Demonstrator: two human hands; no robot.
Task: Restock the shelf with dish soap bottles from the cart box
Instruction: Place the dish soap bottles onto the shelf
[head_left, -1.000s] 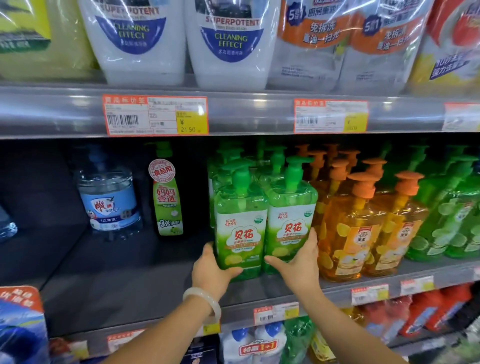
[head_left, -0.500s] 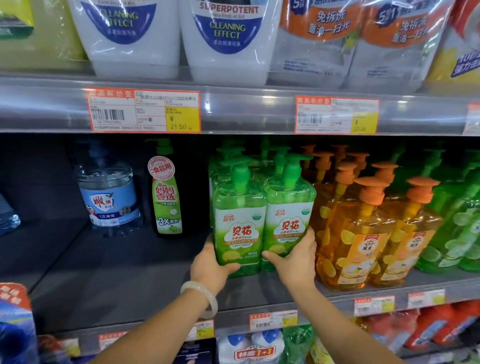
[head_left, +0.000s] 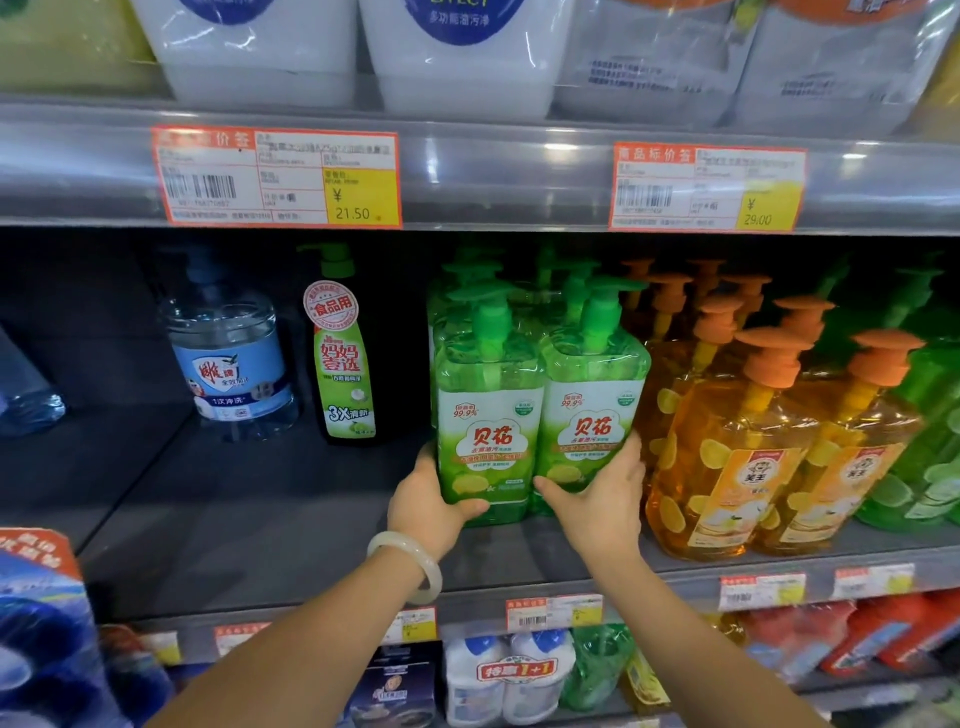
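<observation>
A shrink-wrapped twin pack of green dish soap pump bottles (head_left: 537, 415) stands on the grey middle shelf (head_left: 270, 530), in front of more green pump bottles. My left hand (head_left: 423, 504) grips its lower left side, thumb curled across the front. My right hand (head_left: 602, 499) grips its lower right side, thumb on the front label. A pale bangle (head_left: 410, 564) sits on my left wrist. The cart box is out of view.
Orange pump bottles (head_left: 737, 457) stand tight against the pack's right, with green ones (head_left: 930, 431) beyond. To the left stand a slim green bottle (head_left: 340, 358) and a clear blue-labelled jug (head_left: 228, 358). Price tags line the shelf above (head_left: 275, 176). Lower shelf holds more packs.
The twin pack and both hands have slid a little deeper onto the shelf. The camera has moved closer and tilted slightly down.
</observation>
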